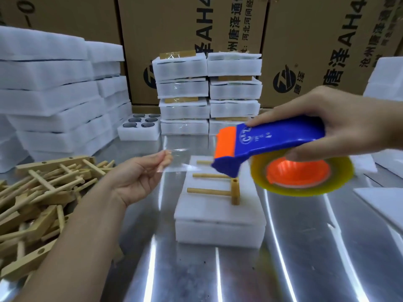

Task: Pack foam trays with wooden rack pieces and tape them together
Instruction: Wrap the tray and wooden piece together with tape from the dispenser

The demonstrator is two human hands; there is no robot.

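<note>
— While the tape dispenser [270, 144] is gripped in the right hand [340, 118], where is the tape itself seen?

— A strip of clear tape [176, 160] is stretched from the dispenser's orange blade end leftward, and its free end is pinched between the thumb and fingers of the left hand [135, 177]. The right hand is wrapped around the blue body, with the yellowish tape roll [303, 175] and its orange hub hung below it.

— And the foam trays?

— Two white foam trays [220, 223] are stacked on the shiny metal tabletop [305, 247], directly below the stretched tape. A wooden rack piece [218, 188] is laid on top of the upper tray, its dowels pointed left and its drilled bar set along the right side, partly hidden by the dispenser.

— What is noted around them?

— A loose heap of wooden rack pieces [37, 197] is spread at the left edge. Behind it, piles of plain foam trays [50, 101] are stacked. One open tray with round pockets [139, 127] is set beside two columns of taped bundles [207, 92], and printed cardboard cartons [305, 40] are lined up at the back.
</note>
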